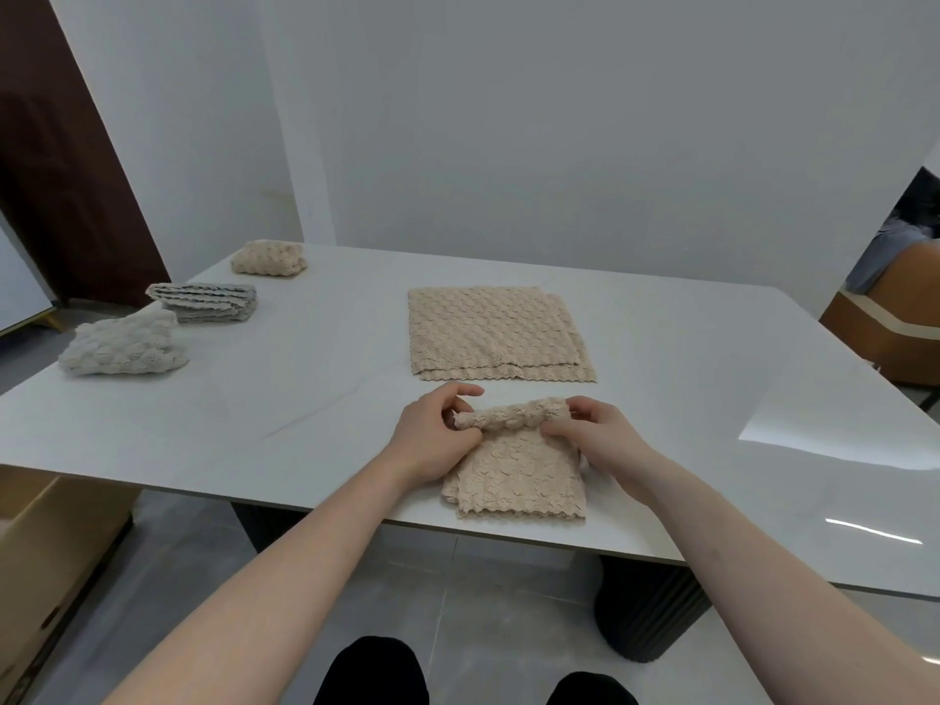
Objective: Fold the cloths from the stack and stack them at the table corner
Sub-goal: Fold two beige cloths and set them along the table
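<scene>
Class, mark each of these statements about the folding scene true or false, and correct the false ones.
1. Both hands, left and right, grip the rolled end of a beige cloth. True.
2. Flat beige cloths lie beyond the hands. True.
3. The flat cloths are grey. False: they are beige.
4. Three bundles sit at the table's left side: beige bundle, grey bundle, pale bundle. True.
5. The left hand rests idle on the table. False: it grips the cloth.
</scene>
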